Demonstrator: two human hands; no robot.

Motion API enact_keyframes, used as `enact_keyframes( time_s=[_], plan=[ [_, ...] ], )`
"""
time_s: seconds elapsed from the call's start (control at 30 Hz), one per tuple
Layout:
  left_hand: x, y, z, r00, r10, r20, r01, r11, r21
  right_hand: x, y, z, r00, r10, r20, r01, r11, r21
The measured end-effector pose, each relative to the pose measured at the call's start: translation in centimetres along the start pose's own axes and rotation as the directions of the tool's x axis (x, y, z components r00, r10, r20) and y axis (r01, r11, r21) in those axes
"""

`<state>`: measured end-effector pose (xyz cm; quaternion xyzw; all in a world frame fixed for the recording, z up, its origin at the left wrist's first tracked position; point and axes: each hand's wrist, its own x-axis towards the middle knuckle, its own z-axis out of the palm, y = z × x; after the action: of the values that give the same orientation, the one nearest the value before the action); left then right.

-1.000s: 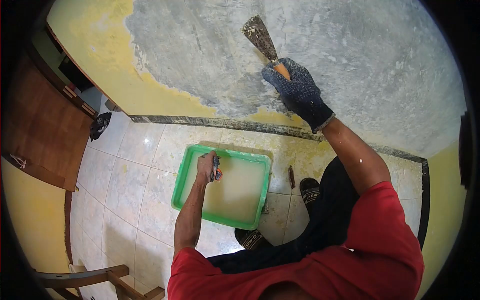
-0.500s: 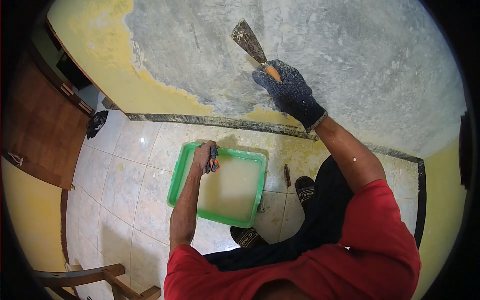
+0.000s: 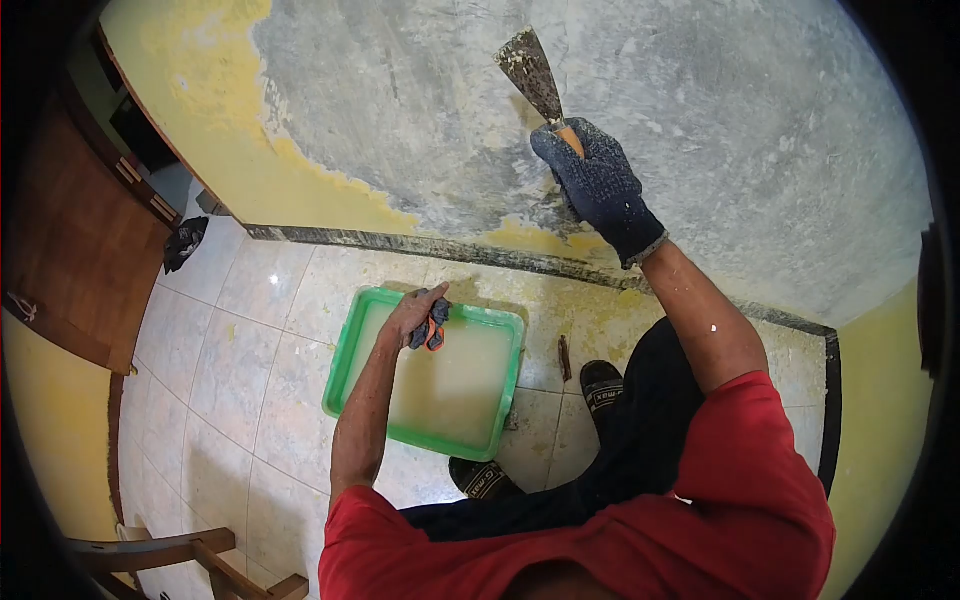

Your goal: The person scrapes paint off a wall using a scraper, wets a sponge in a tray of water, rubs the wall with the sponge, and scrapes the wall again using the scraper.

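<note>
My right hand (image 3: pixel 600 190), in a dark knitted glove, grips a putty knife (image 3: pixel 532 78) by its orange-brown handle. Its stained, flaked blade points up in front of the scraped grey wall (image 3: pixel 400 90). My bare left hand (image 3: pixel 412 314) is over the far left part of a green plastic tub (image 3: pixel 345 360) of cloudy liquid (image 3: pixel 455 385). A crumpled dark cloth (image 3: pixel 432 328) with orange edging is held in that hand, its index finger stretched out. The cloth's exact kind is unclear.
Yellow paint (image 3: pixel 330 190) borders the bare patch. Scraps dot the tiled floor (image 3: pixel 270 340), where a thin brown piece (image 3: pixel 564 358) lies near my sandals (image 3: pixel 603 388). A wooden door (image 3: pixel 80 230), black bag (image 3: pixel 186 245) and wooden frame (image 3: pixel 200 555) stand at left.
The putty knife and my right hand have shifted slightly right in view. My left hand has turned, its index finger now extending outward, with the cloth still in it.
</note>
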<state>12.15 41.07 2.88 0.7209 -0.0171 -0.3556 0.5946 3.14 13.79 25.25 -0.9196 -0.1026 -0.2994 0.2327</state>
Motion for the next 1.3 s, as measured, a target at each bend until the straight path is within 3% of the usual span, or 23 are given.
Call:
enact_keyframes(
  time_s=[0.07, 0.13, 0.2, 0.3, 0.33, 0.4, 0.43, 0.53, 0.57, 0.67, 0.73, 0.87, 0.93, 0.97, 1.0, 1.07, 1.1, 1.17, 1.2, 1.27, 1.3],
  plan=[
    [-0.5, 0.7, 0.2, 0.985, -0.118, 0.127, 0.086, 0.968, 0.236, -0.1, 0.4, 0.0, 1.000, 0.005, -0.008, -0.005, 1.000, 0.026],
    [-0.4, 0.3, 1.0, 0.981, -0.145, 0.126, 0.094, 0.934, 0.346, -0.2, 0.9, 0.1, 0.997, -0.073, -0.033, 0.074, 0.997, 0.023],
    [-0.8, -0.1, 1.3, 0.978, -0.170, 0.118, 0.100, 0.888, 0.449, -0.3, 0.9, 0.1, 0.998, -0.055, -0.034, 0.055, 0.998, 0.013],
    [-1.4, -0.3, 1.3, 0.951, -0.046, 0.306, -0.044, 0.960, 0.278, -0.2, 0.6, -0.2, 0.999, -0.023, -0.022, 0.023, 1.000, 0.004],
    [-0.8, -0.5, 1.0, 0.952, -0.045, 0.303, -0.044, 0.959, 0.281, -0.1, 0.7, -0.2, 1.000, -0.015, -0.017, 0.015, 1.000, 0.006],
    [0.4, -1.0, 0.1, 0.930, 0.019, 0.368, -0.056, 0.994, 0.092, -0.2, 1.0, 0.2, 1.000, -0.010, -0.014, 0.011, 0.999, 0.034],
    [0.6, -0.9, -0.3, 0.930, 0.018, 0.367, -0.056, 0.994, 0.095, -0.1, 1.2, 0.2, 1.000, -0.012, -0.019, 0.013, 0.999, 0.043],
    [1.1, -0.8, -0.4, 0.970, 0.148, 0.193, -0.117, 0.979, -0.166, -0.2, 1.3, -0.2, 0.998, -0.046, -0.042, 0.047, 0.999, 0.022],
    [1.1, -0.8, -0.6, 0.970, 0.147, 0.195, -0.115, 0.979, -0.168, -0.2, 1.2, -0.4, 0.997, -0.057, -0.048, 0.058, 0.998, 0.012],
    [0.9, -0.1, -0.4, 0.967, 0.149, 0.207, -0.105, 0.973, -0.207, 0.1, 0.6, -1.3, 0.994, 0.108, 0.008, -0.108, 0.991, 0.074],
    [0.8, -0.3, 0.5, 0.972, 0.184, 0.146, -0.132, 0.941, -0.311, -0.1, 1.0, -1.4, 0.996, 0.089, -0.015, -0.088, 0.994, 0.072],
    [1.6, -0.1, 1.2, 0.973, 0.166, 0.160, -0.112, 0.947, -0.300, -0.7, 2.1, -2.1, 0.997, -0.008, -0.073, 0.011, 0.999, 0.037],
    [1.8, 0.7, 2.3, 0.986, 0.161, -0.033, -0.163, 0.922, -0.353, -1.0, 2.4, -3.3, 0.993, -0.057, -0.101, 0.056, 0.998, -0.018],
    [2.3, 1.0, 2.6, 0.987, 0.158, -0.025, -0.157, 0.924, -0.348, -1.2, 2.4, -4.0, 0.991, -0.071, -0.110, 0.067, 0.997, -0.038],
    [3.0, 1.4, 2.7, 0.971, 0.214, -0.105, -0.237, 0.912, -0.333, -1.4, 1.8, -5.0, 0.995, 0.048, -0.087, -0.047, 0.999, 0.011],
    [3.0, 4.0, 3.8, 0.911, 0.322, -0.257, -0.395, 0.862, -0.318, -1.7, 1.5, -6.3, 0.986, 0.127, -0.105, -0.117, 0.989, 0.092],
    [3.8, 4.7, 4.1, 0.913, 0.316, -0.257, -0.388, 0.867, -0.312, -1.9, 1.3, -6.9, 0.980, 0.165, -0.113, -0.150, 0.980, 0.133],
    [6.0, 6.9, 4.4, 0.787, 0.403, -0.468, -0.562, 0.781, -0.273, -2.3, -0.2, -8.0, 0.840, 0.541, -0.051, -0.418, 0.703, 0.576],
    [6.9, 8.2, 4.8, 0.787, 0.399, -0.472, -0.559, 0.784, -0.270, -2.4, 0.0, -8.2, 0.830, 0.554, -0.069, -0.412, 0.691, 0.595],
    [8.0, 11.4, 5.7, 0.611, 0.426, -0.667, -0.700, 0.684, -0.204, -3.0, 0.9, -8.8, 0.818, 0.574, -0.051, -0.444, 0.684, 0.579],
    [7.7, 13.1, 6.7, 0.609, 0.421, -0.673, -0.699, 0.686, -0.202, -3.1, 1.3, -9.1, 0.807, 0.589, -0.040, -0.471, 0.683, 0.558]
  ],
)
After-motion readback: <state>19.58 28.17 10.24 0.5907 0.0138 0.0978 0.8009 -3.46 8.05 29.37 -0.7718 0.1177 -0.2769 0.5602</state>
